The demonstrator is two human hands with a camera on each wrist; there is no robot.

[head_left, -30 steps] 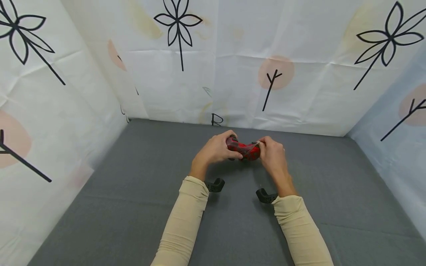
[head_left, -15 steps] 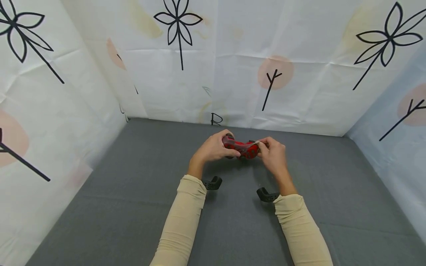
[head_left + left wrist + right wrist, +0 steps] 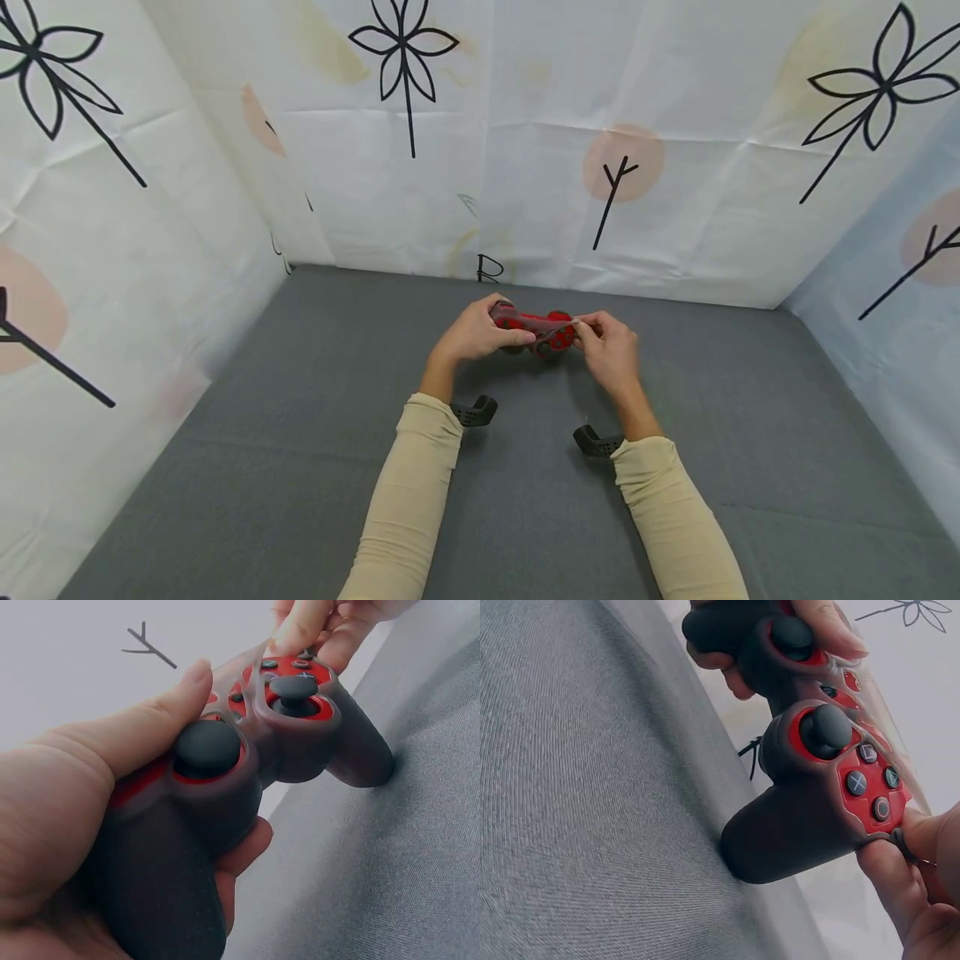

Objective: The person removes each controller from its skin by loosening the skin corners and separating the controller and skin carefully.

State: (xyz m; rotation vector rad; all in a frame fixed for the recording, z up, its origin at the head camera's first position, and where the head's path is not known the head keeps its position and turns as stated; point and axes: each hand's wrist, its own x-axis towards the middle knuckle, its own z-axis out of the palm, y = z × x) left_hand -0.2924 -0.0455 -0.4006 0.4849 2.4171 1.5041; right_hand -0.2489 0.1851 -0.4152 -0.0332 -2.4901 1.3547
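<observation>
Passage over the desk (image 3: 247, 467) is open outside both sleeves (image 3: 408, 492), and between them, though black brackets (image 3: 476, 412) jut into that lane. The back sheet (image 3: 525, 192) bars the way beyond the controller (image 3: 534, 323). The left hand (image 3: 474, 330) blocks its left grip; the right hand (image 3: 611, 350), pinching the smoky cover (image 3: 253, 726), blocks its right edge.

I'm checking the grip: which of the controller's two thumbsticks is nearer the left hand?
The left thumbstick, close beside the left hand; the right thumbstick sits farther off, next to the symbol buttons.
</observation>
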